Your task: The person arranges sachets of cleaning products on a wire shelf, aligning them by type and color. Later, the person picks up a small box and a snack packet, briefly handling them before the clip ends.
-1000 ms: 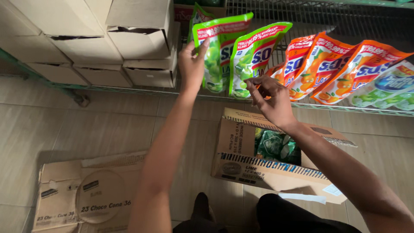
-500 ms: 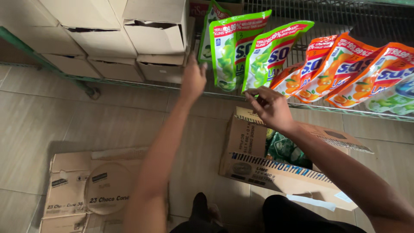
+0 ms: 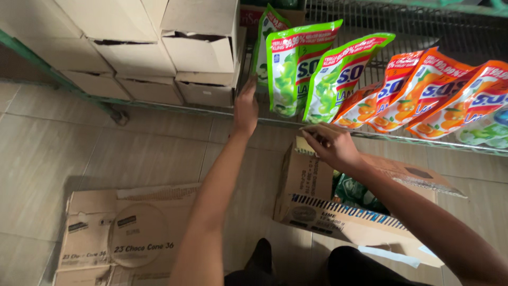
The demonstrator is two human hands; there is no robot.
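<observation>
Steadying the row is what counts here, so we keep our left hand [image 3: 246,108] flat against the side of the green refill pouches [image 3: 296,69] that stand leaning on the wire shelf [image 3: 370,24]. Its fingers are stretched out, pressing and not clamped on anything. Our right hand [image 3: 330,144] hangs just below the shelf edge, fingers loosely curled and holding nothing that we can make out, right above the open cardboard box [image 3: 317,206] on the floor, where more green pouches [image 3: 360,193] show inside. To do this well, we judge that the left hand should brace the stack low down, near the pouch bases, since the tops lean toward the orange pouches [image 3: 418,90] beside them and could slide. We would bring each next pouch up upright and snug against the green row. A flattened carton [image 3: 121,233] lies well apart on the tiled floor [image 3: 69,143].
</observation>
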